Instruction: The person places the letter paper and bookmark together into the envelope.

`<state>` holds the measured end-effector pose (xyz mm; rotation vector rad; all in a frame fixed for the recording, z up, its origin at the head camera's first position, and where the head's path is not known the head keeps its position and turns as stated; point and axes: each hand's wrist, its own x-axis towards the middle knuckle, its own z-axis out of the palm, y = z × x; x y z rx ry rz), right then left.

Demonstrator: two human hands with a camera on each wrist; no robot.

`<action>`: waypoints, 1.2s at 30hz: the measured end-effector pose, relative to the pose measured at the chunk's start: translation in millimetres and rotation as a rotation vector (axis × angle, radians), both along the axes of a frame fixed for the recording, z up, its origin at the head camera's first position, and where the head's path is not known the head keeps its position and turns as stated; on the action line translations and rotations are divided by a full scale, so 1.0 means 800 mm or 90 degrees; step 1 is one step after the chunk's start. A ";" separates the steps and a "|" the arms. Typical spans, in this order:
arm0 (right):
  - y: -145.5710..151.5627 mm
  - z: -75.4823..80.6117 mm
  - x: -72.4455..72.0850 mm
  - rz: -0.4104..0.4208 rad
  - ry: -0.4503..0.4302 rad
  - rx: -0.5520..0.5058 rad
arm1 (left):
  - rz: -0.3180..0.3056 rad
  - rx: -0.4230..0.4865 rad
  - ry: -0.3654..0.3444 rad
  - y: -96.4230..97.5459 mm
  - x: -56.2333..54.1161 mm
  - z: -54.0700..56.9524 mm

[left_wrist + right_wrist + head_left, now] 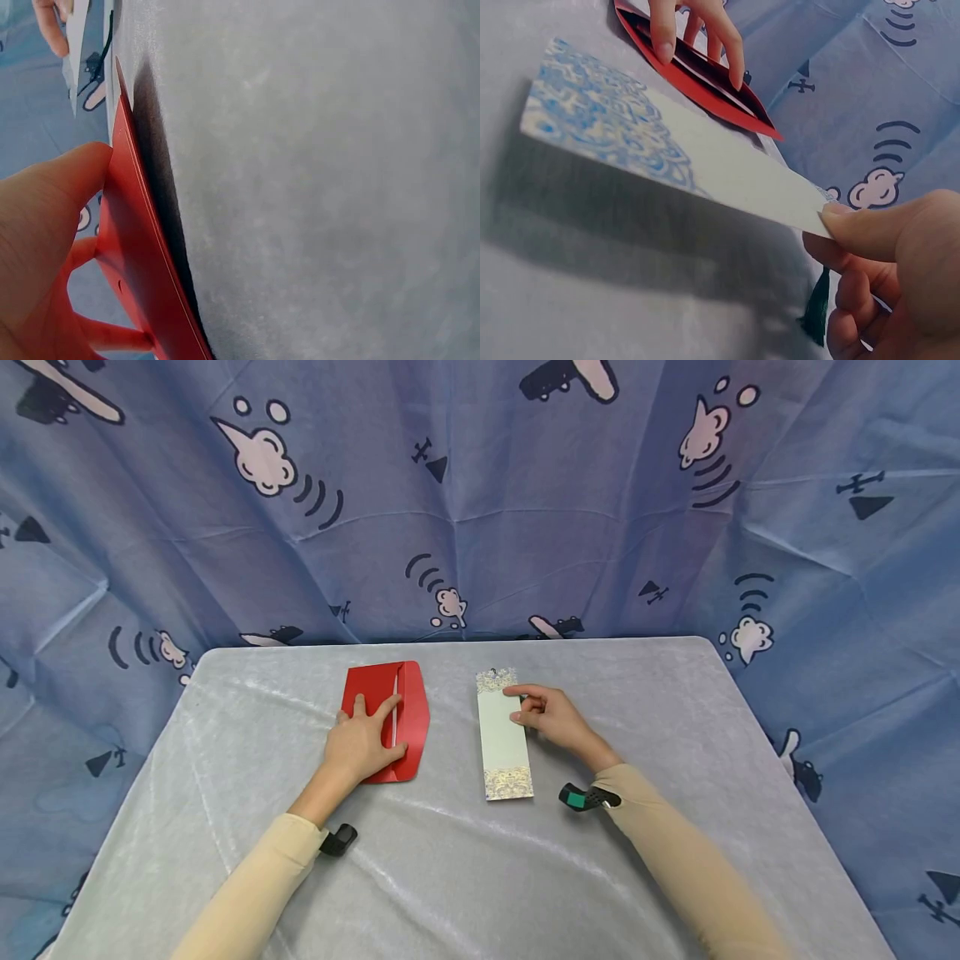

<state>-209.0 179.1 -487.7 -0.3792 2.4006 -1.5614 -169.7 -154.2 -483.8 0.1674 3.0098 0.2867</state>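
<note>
A red envelope (411, 718) lies on the table with its flap unfolded toward the right. In the right wrist view its mouth gapes, and something white shows inside. My left hand (358, 745) rests on the envelope with spread fingers, thumb near the opening. To the right, my right hand (553, 720) pinches the long edge of a pale bookmark (501, 731) between thumb and fingers. The bookmark has ornate patterned ends, blue in the right wrist view, and is held above the cloth, over its shadow. A dark green tassel (817, 307) hangs below the right fingers.
A grey-white velvety cloth (450, 877) covers the table. Behind it hangs a blue patterned curtain (495, 527), close to the table's far edge. Each wrist wears a dark strap-like device, the right one (581, 797) with a green patch.
</note>
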 end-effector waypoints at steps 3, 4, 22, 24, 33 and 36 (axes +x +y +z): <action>-0.009 0.001 -0.002 0.003 -0.003 0.001 | 0.000 0.001 0.001 -0.001 0.000 0.000; -0.012 0.002 -0.002 0.007 -0.004 0.000 | -0.001 0.002 0.001 -0.001 0.000 0.001; -0.058 0.035 0.010 0.046 -0.011 -0.027 | -0.005 0.005 0.006 -0.002 0.000 0.002; -0.061 0.035 0.010 0.049 -0.009 -0.029 | -0.006 0.004 0.005 -0.002 0.000 0.003; -0.077 0.012 -0.001 0.065 -0.011 -0.015 | 0.001 0.006 0.003 -0.002 0.000 0.002; -0.081 -0.004 -0.008 0.061 -0.010 -0.022 | 0.002 0.007 0.006 -0.001 0.000 0.002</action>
